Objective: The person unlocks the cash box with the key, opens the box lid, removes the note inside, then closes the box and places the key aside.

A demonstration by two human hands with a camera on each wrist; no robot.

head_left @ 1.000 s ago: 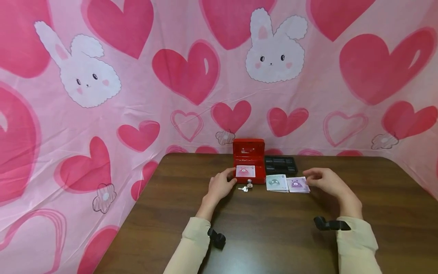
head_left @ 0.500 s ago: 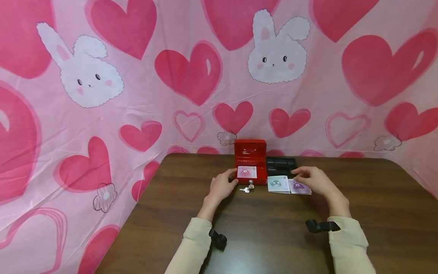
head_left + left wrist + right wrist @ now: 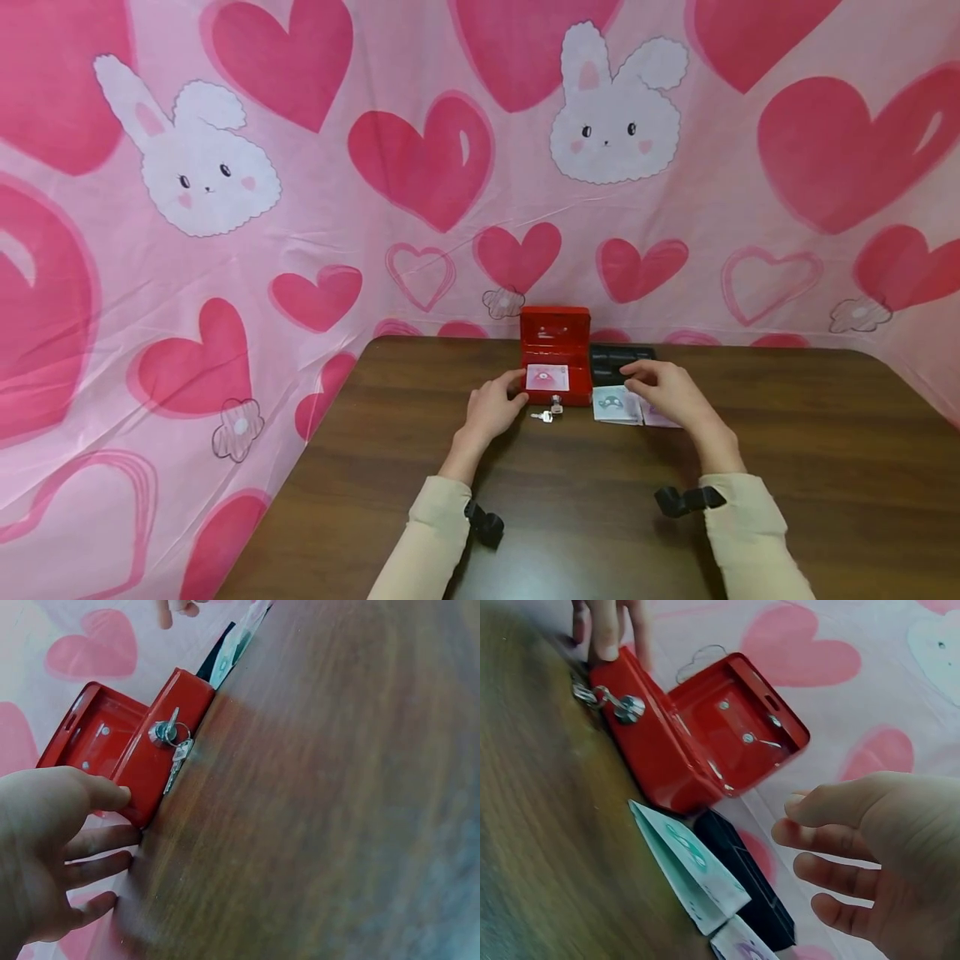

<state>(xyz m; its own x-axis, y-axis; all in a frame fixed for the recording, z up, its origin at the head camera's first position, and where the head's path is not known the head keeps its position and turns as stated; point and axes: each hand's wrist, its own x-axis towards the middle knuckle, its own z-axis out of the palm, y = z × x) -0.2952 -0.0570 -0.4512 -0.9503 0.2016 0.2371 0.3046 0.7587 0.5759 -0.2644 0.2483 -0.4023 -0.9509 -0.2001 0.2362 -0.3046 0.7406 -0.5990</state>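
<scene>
A red cash box (image 3: pixel 579 392) stands with its lid up; a pink play banknote (image 3: pixel 547 377) lies in it. My left hand (image 3: pixel 491 410) holds the box's left end, thumb on the front and fingers along the side. A key sits in the lock (image 3: pixel 162 733), with another key (image 3: pixel 178 761) hanging from its ring. My right hand (image 3: pixel 670 394) hovers over the folded green play banknotes (image 3: pixel 694 859), fingers loosely bent and holding nothing. Purple play banknotes (image 3: pixel 660 417) lie to their right, partly hidden by that hand in the head view.
A black compartment tray (image 3: pixel 606 363) stands behind the green notes, right of the box. Pink heart-and-rabbit cloth (image 3: pixel 420 158) hangs behind the brown wooden table (image 3: pixel 570 508). Black straps with cameras sit on both wrists.
My right hand has moved left, from the right edge of the purple notes to above the green ones. My left hand stays at the box. The head view has shifted slightly.
</scene>
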